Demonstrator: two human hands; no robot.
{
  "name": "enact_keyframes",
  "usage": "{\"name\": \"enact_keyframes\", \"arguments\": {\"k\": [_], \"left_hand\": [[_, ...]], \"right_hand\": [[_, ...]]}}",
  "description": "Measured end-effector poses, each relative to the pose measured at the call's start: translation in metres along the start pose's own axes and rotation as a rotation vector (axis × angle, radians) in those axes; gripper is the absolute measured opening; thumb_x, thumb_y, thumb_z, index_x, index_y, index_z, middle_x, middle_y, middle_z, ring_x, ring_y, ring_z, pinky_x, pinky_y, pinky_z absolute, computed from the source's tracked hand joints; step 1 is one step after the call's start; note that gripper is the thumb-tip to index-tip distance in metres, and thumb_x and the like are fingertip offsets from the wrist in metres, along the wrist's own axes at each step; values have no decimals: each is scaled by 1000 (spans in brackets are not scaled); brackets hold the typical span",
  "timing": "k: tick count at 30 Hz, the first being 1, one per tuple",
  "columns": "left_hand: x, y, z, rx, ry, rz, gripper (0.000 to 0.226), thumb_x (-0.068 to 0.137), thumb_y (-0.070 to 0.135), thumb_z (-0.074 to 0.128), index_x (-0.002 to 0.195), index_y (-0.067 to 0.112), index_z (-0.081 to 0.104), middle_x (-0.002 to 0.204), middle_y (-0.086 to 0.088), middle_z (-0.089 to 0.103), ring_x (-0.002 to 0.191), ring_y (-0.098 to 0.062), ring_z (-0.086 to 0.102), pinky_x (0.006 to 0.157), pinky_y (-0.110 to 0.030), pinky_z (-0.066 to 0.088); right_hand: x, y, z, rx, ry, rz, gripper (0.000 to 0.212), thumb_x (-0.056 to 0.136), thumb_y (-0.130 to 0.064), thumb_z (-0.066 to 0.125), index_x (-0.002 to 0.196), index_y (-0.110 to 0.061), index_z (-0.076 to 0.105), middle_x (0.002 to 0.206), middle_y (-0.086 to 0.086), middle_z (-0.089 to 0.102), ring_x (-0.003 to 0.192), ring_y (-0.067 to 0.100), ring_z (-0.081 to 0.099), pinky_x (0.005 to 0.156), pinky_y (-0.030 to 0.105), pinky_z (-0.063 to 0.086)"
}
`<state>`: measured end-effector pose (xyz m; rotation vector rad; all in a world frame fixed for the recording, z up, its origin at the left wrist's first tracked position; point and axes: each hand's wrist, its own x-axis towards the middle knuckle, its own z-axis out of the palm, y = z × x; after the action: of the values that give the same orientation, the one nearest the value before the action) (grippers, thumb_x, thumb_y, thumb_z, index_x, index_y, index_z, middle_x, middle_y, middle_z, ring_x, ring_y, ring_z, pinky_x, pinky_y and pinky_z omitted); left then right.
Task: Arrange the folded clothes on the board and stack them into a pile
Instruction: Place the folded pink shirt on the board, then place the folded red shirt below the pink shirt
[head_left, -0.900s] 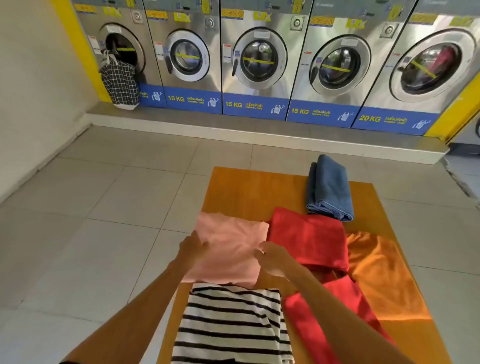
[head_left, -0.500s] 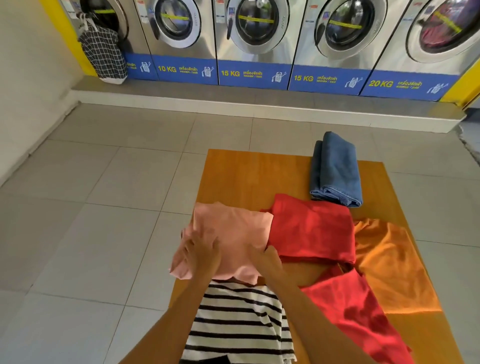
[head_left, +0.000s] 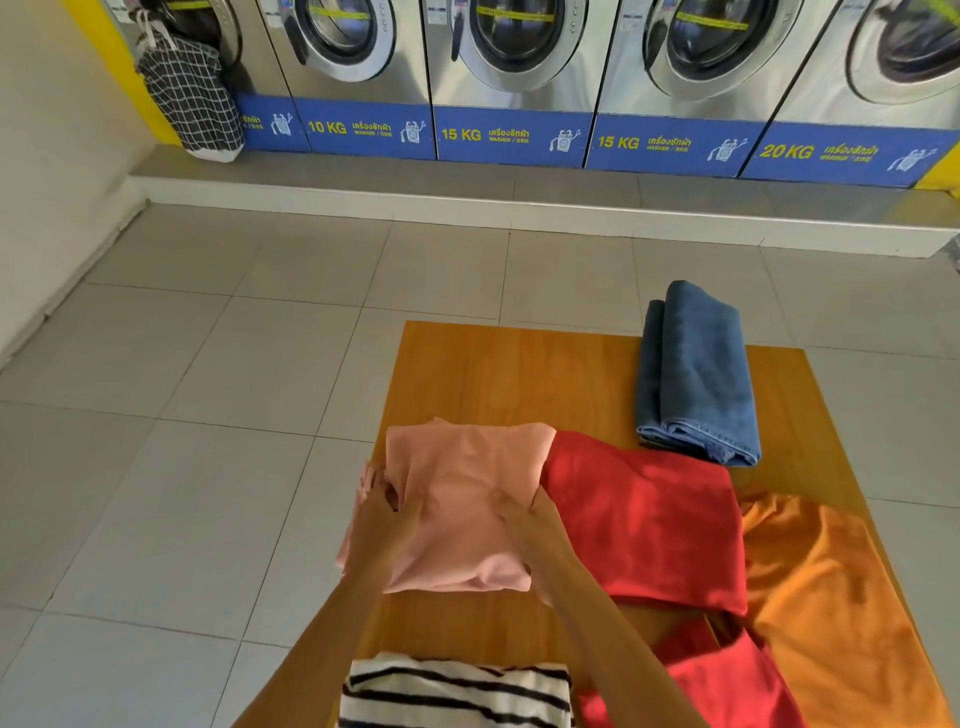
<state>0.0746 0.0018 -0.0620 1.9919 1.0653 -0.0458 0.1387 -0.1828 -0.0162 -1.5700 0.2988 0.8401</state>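
Nearest the person, at 6 o'clock, a striped folded shirt (head_left: 457, 691) is lying at the near edge of the wooden board (head_left: 498, 374), which is resting on the tiled floor (head_left: 182, 415). Just past it, both hands are gripping the pink folded garment (head_left: 467, 499): the left hand (head_left: 387, 512) is pinching its left edge with fingers (head_left: 371, 480) clamped on the cloth, and the right hand (head_left: 530, 519) is closing on its right side near the red one. That red folded cloth (head_left: 649, 525) is lying at 3 o'clock of the pink piece, touching it. Another red piece (head_left: 727, 680) and an orange cloth (head_left: 821, 587) are spreading toward 4 o'clock. Farther off, at 1 o'clock, folded blue jeans (head_left: 696, 374) are sitting apart. Beyond, washing machines (head_left: 514, 67) are lining the wall, a checked bag (head_left: 189, 96) hanging at 11 o'clock.
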Motion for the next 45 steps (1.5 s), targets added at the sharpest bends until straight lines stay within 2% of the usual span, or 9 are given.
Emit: {"name": "enact_keyframes", "arguments": {"k": [5,8,10,13,27,31,37,41,45], "left_hand": [[42,49,2,96,131,178,31,92,41,52,119,29,42,109,1,58,95,-21,63,82,-42,58],[63,63,14,214,57,410,65,93,43,54,148,23,26,135,-3,47,113,-14,50,98,-35,48],[77,62,31,330,-89,404,71,100,46,38,157,25,1,162,-9,20,146,-26,27,119,-44,28],[92,57,53,477,-84,329,69,102,52,21,149,31,-25,165,-5,-16,152,-23,-13,123,-44,-6],[131,76,55,558,-105,275,68,99,58,15,150,36,-23,164,-6,-22,152,-26,-15,122,-46,-7],[121,90,34,509,-183,357,76,101,40,37,155,27,-13,165,-13,-12,152,-32,-8,122,-53,11],[30,79,45,126,104,434,62,92,11,59,149,15,35,152,-16,37,139,-32,37,110,-46,42],[-52,77,89,-74,-168,147,48,99,28,50,141,6,44,138,-17,51,117,-26,57,98,-44,49],[-101,85,118,-197,-339,70,49,98,50,44,131,15,52,123,2,61,110,-15,60,96,-35,49]], "right_hand": [[63,-59,-1,-29,48,-24,45,89,-28,66,130,-13,53,113,8,69,101,28,69,87,48,60],[99,-91,-3,-161,156,-16,51,86,-31,67,129,-9,49,113,8,65,100,28,65,84,45,59],[114,-99,-9,-299,197,-28,50,89,-29,62,132,-10,46,112,6,62,98,28,63,75,39,54],[133,-96,-25,-445,215,-94,40,93,-22,56,130,-9,50,109,5,60,95,26,59,76,38,53],[160,-102,-26,-617,369,-88,39,89,-48,64,111,-17,60,101,5,67,93,30,66,68,37,51],[127,-104,-46,-530,259,-190,24,90,-30,58,94,-7,62,84,6,65,80,26,61,59,31,44],[25,-37,-151,-512,694,-214,29,88,-30,68,113,-16,67,111,1,71,106,21,64,89,30,49],[-15,13,-185,-577,905,-66,40,85,-21,72,121,-7,61,119,20,63,117,40,56,101,44,40],[-24,26,-182,-496,832,84,57,83,-48,73,119,-8,55,114,18,68,111,39,62,91,43,47]]}}
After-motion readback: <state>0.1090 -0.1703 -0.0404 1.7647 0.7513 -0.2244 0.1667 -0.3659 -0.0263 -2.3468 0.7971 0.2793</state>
